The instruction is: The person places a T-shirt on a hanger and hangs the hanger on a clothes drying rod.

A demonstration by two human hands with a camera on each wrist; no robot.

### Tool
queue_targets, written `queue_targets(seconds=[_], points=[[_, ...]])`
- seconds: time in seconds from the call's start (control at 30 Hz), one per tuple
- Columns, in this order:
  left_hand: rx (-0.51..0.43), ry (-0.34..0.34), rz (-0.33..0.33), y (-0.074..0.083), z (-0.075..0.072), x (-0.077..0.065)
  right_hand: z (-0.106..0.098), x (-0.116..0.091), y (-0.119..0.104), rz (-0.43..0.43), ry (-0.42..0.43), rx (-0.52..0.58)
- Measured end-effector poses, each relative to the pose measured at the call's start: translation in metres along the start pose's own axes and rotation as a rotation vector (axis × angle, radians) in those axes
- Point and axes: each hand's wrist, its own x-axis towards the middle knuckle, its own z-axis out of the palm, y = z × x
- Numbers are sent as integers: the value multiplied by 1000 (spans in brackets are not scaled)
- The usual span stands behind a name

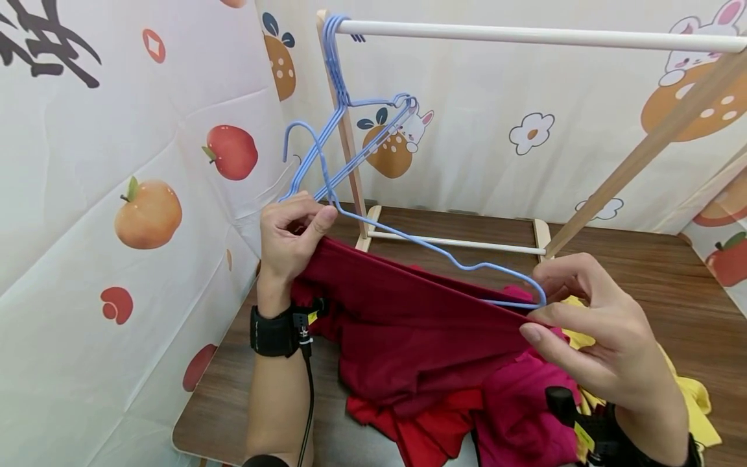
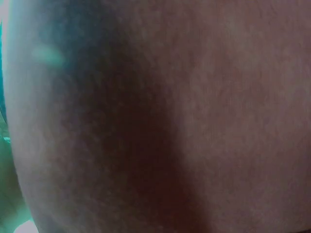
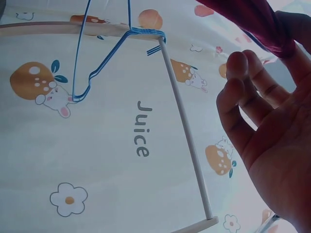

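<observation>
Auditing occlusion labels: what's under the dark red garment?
Red cloth and magenta cloth show past the lower edge of the dark red garment. How far they extend beneath it, and anything else there, is covered.

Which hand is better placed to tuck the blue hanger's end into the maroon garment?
Probably the right hand: it pinches the maroon garment beside the hanger's end; the left hand is farther off.

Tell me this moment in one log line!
left hand: holds maroon cloth; right hand: pinches maroon cloth; blue hanger: partly behind cloth; rack: more hangers
</observation>
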Motion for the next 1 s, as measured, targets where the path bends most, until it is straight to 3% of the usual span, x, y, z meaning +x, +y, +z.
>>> queue_targets(seconds=[0.47,1.0], points=[[43,-121,2,-3,-4,-2,-5,-7,1,-50,17,117],[75,-293,-7,2,12,-3,-5,3,-4,-1,25,25]])
